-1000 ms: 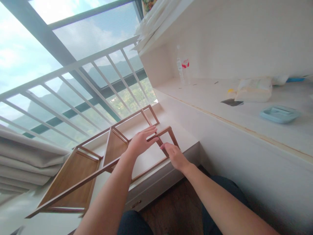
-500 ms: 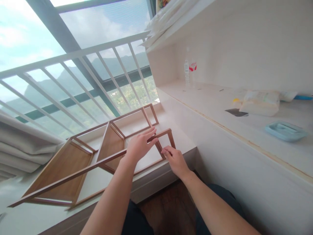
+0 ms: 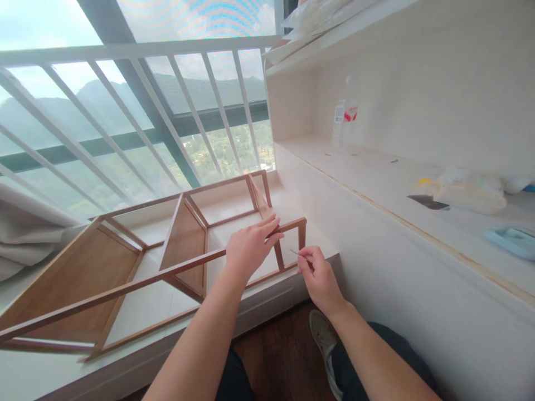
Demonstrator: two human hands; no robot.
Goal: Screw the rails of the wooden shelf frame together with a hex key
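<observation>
right hand (image 3: 320,278) fingertips pinch together on a thin metal tool (image 3: 296,253), tip just beside the end post of the wooden shelf frame (image 3: 184,245). left hand (image 3: 251,248) fingers lie spread and flat on the upper rail. frame rests sideways on the window ledge (image 3: 167,303); advise firm bracing and a straight tool.

My brown wooden shelf frame (image 3: 175,250) lies tipped on its side along the white windowsill (image 3: 137,312) (open end nearest my thin metal pin (image 3: 297,254)).
</observation>
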